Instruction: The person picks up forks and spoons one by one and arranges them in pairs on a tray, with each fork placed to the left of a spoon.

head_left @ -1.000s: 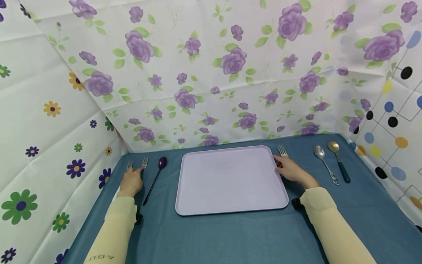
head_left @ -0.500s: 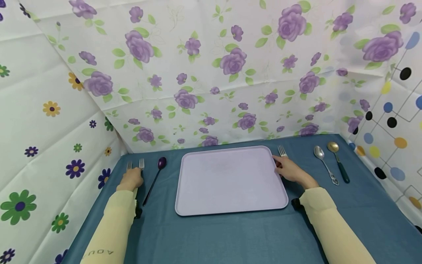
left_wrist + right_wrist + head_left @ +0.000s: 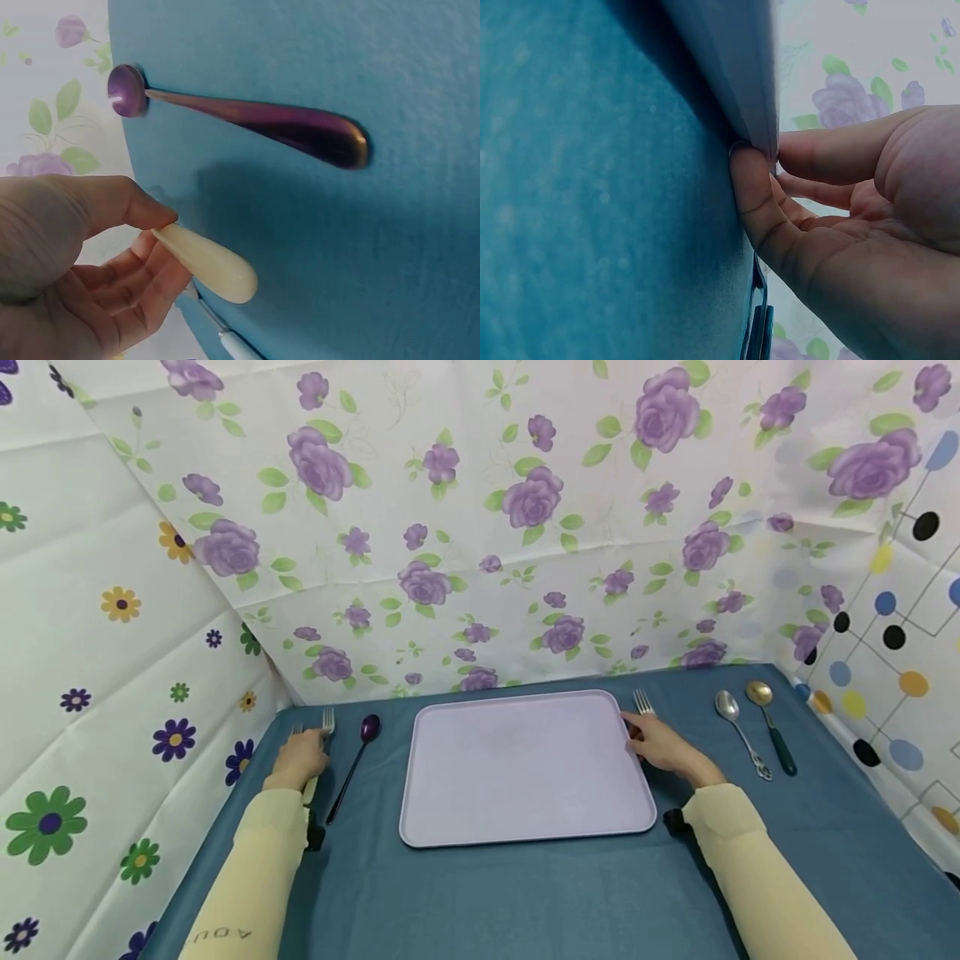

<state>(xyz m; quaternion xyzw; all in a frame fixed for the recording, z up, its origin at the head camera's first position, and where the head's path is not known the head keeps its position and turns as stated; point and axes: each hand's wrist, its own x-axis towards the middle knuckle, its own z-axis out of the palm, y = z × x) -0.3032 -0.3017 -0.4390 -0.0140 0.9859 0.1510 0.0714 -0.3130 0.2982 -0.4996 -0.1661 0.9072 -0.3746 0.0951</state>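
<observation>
My left hand (image 3: 300, 758) pinches a fork between thumb and fingers at the table's left side. Its tines (image 3: 328, 720) point toward the back wall, and its cream handle (image 3: 214, 266) sticks out from the grip, above the blue cloth. A second fork with a white handle (image 3: 240, 346) lies beside it, partly hidden by this hand. To the right lies a purple spoon (image 3: 370, 729) with a dark handle. My right hand (image 3: 663, 746) pinches the right edge of a pale lilac tray (image 3: 525, 768), thumb and finger on either side of the rim (image 3: 761, 112).
Beyond the right hand, another fork (image 3: 642, 702) shows its tines. Farther right lie a silver spoon (image 3: 738, 727) and a gold spoon with a green handle (image 3: 772, 722). Flowered sheets (image 3: 465, 527) wall the back and left, and a dotted sheet (image 3: 892, 685) the right.
The left hand has turned slightly and shifted with the fork in its fingers; the cream handle now shows below the hand. The right hand and tray have stayed in place.
</observation>
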